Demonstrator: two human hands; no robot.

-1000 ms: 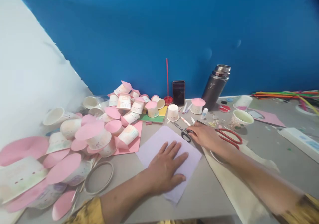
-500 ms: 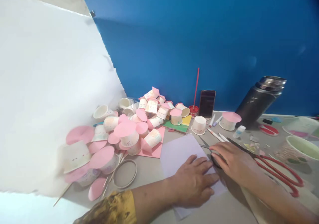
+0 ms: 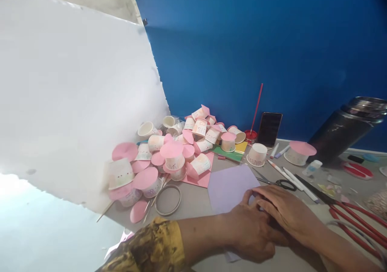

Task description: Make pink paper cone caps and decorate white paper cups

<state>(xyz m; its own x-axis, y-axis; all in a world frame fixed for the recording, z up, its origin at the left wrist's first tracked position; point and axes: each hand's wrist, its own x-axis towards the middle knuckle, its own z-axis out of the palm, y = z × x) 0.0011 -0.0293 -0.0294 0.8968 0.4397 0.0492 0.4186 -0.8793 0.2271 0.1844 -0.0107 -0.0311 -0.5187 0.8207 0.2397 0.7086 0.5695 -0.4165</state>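
A lavender paper sheet (image 3: 229, 185) lies on the grey table (image 3: 193, 199) in front of me. My left hand (image 3: 252, 233) rests on the sheet's near corner with its fingers curled on the paper. My right hand (image 3: 287, 211) lies stretched out beside it, partly over the left fingers, with its fingertips touching the sheet's right edge. Small black-handled scissors (image 3: 281, 183) lie just beyond my right hand, untouched. Large red-handled scissors (image 3: 353, 217) lie to the right of it.
A heap of paper cups with pink discs (image 3: 175, 151) fills the left of the table, beside a ring (image 3: 168, 199). A white board (image 3: 69, 98) leans at the left. A phone (image 3: 269, 128), a dark flask (image 3: 344, 128), pens (image 3: 287, 174) and single cups (image 3: 257, 154) stand behind.
The view has swung left. My right hand has left the small scissors and come onto the lavender sheet next to my left hand, whose fingers have curled from flat.
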